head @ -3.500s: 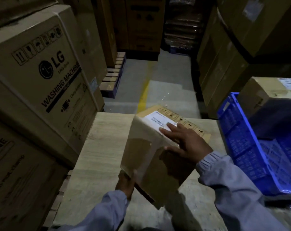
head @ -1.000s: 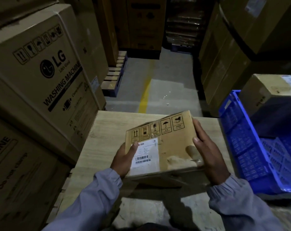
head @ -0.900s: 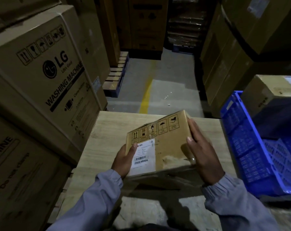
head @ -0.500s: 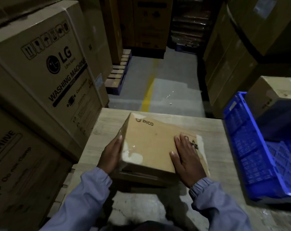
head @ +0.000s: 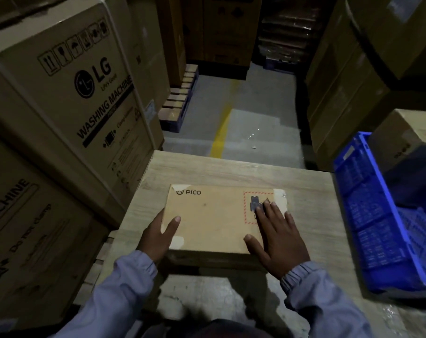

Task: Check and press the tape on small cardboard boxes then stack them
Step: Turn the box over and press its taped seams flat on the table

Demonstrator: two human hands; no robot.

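Note:
A small brown cardboard box (head: pixel 212 218) with a PICO logo lies flat on the wooden table (head: pixel 312 193), its printed side up. Clear tape patches show at its near left and far right corners. My left hand (head: pixel 158 234) grips the box's left edge, thumb on top and fingers down the side. My right hand (head: pixel 278 232) lies flat with spread fingers on the right part of the top, over a red dashed label. The box's underside and near side are hidden.
A blue plastic crate (head: pixel 368 215) stands at the table's right, with another cardboard box (head: pixel 407 135) in it. Tall LG washing machine cartons (head: pixel 68 98) wall the left side. Stacked cartons (head: pixel 348 76) rise on the right. A grey floor aisle with a yellow line (head: pixel 221 132) runs ahead.
The box was held tilted, was turned over from its barcode-label side to the PICO side, and now lies flat on the table. My right hand has gone from its edge to lying flat on top.

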